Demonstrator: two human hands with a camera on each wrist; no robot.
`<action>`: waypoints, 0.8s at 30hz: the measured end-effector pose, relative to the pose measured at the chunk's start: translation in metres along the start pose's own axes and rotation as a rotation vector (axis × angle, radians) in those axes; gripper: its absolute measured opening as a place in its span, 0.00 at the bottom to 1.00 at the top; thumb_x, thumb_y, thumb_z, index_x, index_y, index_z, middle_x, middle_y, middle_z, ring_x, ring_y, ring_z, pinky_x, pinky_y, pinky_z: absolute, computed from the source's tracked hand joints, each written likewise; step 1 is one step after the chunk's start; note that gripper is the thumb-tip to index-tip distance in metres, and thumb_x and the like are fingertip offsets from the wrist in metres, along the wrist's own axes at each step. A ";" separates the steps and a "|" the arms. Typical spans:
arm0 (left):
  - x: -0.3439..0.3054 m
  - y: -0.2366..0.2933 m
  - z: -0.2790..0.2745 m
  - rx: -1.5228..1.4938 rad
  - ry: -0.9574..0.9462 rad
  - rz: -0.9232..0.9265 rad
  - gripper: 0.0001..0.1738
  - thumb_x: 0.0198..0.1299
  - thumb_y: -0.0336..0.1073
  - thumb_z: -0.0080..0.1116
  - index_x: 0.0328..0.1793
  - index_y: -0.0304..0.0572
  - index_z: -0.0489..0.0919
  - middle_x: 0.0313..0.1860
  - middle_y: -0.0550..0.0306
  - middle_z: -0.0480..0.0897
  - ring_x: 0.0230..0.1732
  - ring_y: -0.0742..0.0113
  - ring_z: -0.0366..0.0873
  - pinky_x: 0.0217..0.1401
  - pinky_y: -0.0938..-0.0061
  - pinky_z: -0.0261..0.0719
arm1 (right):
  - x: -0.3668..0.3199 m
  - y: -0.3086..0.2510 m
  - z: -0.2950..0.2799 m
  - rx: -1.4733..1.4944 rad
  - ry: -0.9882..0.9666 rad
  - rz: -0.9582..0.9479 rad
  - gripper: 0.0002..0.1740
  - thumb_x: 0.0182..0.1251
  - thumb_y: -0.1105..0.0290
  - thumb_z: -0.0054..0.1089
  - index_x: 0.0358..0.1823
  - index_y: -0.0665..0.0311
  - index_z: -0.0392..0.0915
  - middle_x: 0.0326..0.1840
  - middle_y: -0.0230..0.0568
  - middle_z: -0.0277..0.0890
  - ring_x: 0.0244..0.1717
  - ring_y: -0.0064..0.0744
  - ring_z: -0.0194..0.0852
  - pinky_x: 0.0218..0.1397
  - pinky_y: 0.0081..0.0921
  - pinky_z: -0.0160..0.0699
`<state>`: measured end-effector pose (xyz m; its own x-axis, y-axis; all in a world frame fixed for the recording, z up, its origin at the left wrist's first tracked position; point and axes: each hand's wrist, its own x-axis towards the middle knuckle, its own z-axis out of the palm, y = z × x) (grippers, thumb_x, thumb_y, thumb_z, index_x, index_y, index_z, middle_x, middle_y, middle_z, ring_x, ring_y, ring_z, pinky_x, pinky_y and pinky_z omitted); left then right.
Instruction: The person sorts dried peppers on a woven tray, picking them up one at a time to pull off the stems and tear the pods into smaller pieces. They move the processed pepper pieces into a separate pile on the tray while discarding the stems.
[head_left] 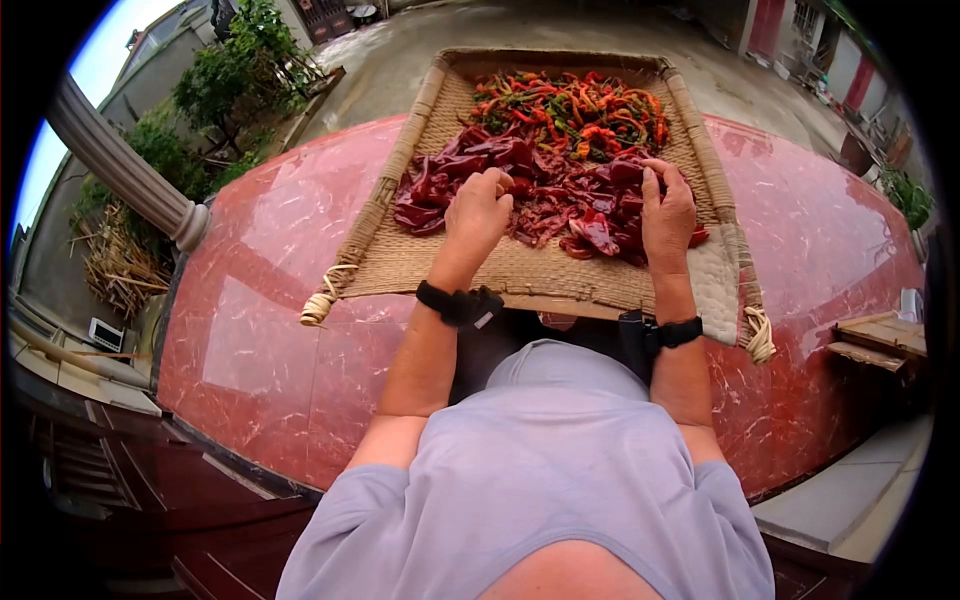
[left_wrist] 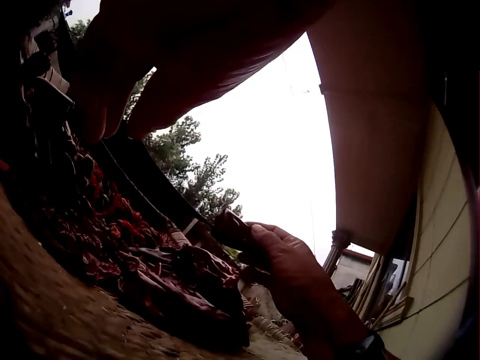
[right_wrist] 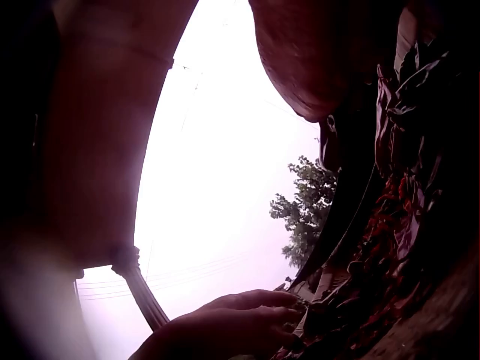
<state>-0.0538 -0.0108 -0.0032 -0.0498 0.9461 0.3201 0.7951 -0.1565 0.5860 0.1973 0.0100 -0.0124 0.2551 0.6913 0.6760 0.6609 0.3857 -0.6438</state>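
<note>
Dark red peppers (head_left: 470,160) lie in a wide heap on a woven tray (head_left: 400,265), with thinner red, orange and green peppers (head_left: 580,110) behind them. Over the heap's left part is the left hand (head_left: 479,215), its fingers loosely bent; in the right wrist view that hand (right_wrist: 232,322) shows fairly straight fingers and no pepper in its grip. At the heap's right side, the right hand (head_left: 668,215) pinches a dark red pepper (head_left: 626,173). The left wrist view shows its thumb against that dark pepper (left_wrist: 234,229); the right hand (left_wrist: 296,281) is raised above the heap.
Under the tray is a shiny red stone surface (head_left: 260,330). The tray has a raised rim with pale wrapped corners at the near side. A fluted column (head_left: 140,175) and green plants stand at the left, and a wooden piece (head_left: 880,335) sits at the right.
</note>
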 end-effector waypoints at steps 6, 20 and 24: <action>0.029 -0.012 0.007 0.325 -0.071 0.049 0.15 0.60 0.28 0.56 0.53 0.44 0.79 0.51 0.50 0.77 0.51 0.44 0.78 0.51 0.53 0.77 | 0.003 0.032 -0.004 -0.325 -0.058 0.037 0.08 0.67 0.66 0.60 0.46 0.52 0.81 0.47 0.36 0.80 0.54 0.41 0.74 0.61 0.40 0.69; 0.071 -0.036 0.039 0.532 -0.216 0.301 0.09 0.66 0.36 0.54 0.45 0.39 0.77 0.44 0.45 0.79 0.39 0.45 0.83 0.39 0.52 0.82 | 0.004 -0.007 -0.006 -0.113 -0.076 -0.103 0.08 0.64 0.70 0.60 0.43 0.56 0.82 0.45 0.40 0.79 0.52 0.44 0.73 0.57 0.38 0.74; 0.065 -0.020 0.025 0.341 -0.184 0.178 0.12 0.69 0.39 0.52 0.41 0.36 0.75 0.39 0.43 0.80 0.38 0.47 0.82 0.38 0.53 0.80 | 0.001 -0.014 -0.003 -0.011 -0.207 -0.052 0.10 0.64 0.69 0.62 0.46 0.56 0.81 0.46 0.39 0.79 0.52 0.44 0.73 0.57 0.37 0.74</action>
<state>-0.0582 0.0611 -0.0129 0.1901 0.9525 0.2378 0.9375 -0.2480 0.2441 0.1904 0.0038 -0.0020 0.0709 0.7818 0.6195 0.6772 0.4183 -0.6054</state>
